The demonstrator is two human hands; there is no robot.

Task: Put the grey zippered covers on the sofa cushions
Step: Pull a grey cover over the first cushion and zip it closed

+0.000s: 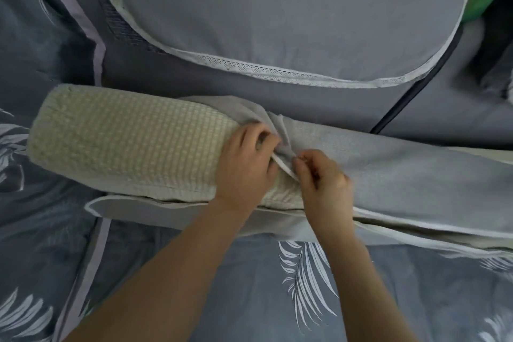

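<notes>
Head view: one long cushion (130,144), cream with a woven check texture, lies across a bed (236,286) under both hands. One grey cover (388,164) sheathes its right part, from the hands rightward; the part left of the hands is bare. The cover's white-edged opening bunches between the hands. The left hand (245,164) is closed, gripping the gathered cover edge on top of the cushion; the right hand (323,178) pinches the white edge just beside it.
</notes>
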